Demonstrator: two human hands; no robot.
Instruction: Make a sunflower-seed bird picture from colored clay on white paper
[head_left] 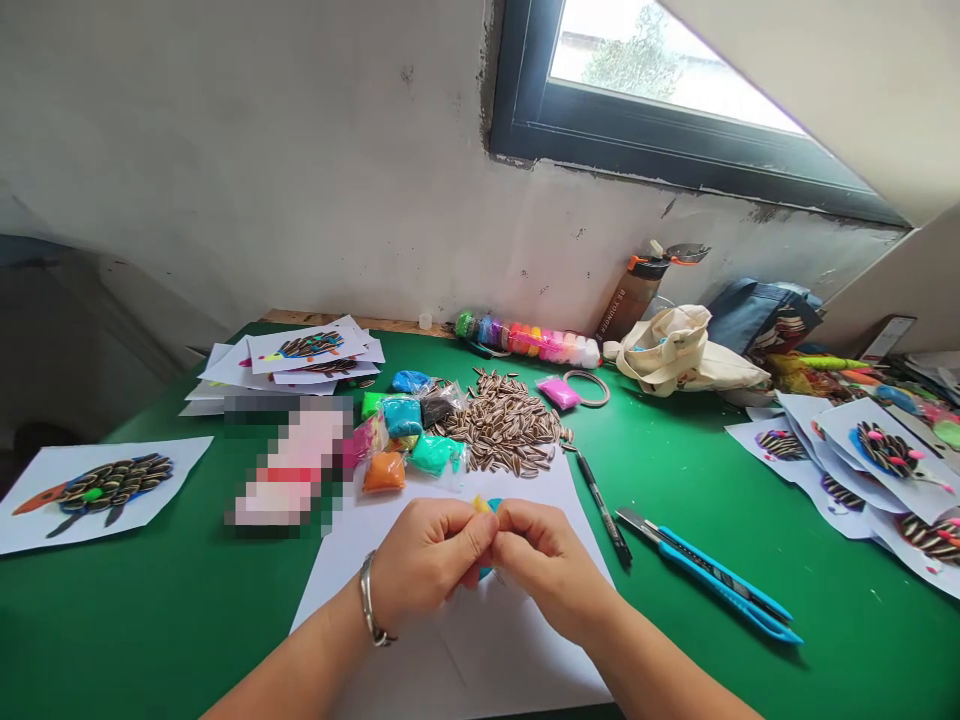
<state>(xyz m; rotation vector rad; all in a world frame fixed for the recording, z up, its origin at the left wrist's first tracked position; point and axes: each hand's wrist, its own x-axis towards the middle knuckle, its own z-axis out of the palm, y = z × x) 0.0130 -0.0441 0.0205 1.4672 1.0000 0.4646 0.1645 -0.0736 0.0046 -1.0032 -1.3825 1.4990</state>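
My left hand [431,555] and my right hand [547,565] meet above a white paper sheet [480,660], pinching a small lump of yellow and blue modelling clay [485,530] between their fingers. The fingers hide most of the lump. A metal bangle [368,600] circles my left wrist. Just beyond my hands lies a heap of striped sunflower seeds [502,425]. Several bags of coloured clay, including a turquoise bag [436,455] and an orange bag [384,472], sit to its left. A black marker pen [602,508] lies to the right of my right hand.
A blue utility knife [709,575] lies on the green table [825,640] at right. Seed-decorated paper pictures [885,465] overlap there, with others [94,495] [307,350] at left. A pixelated patch [289,465] covers something nearby. Clay tubs [529,340] and a cloth bag [675,350] stand behind.
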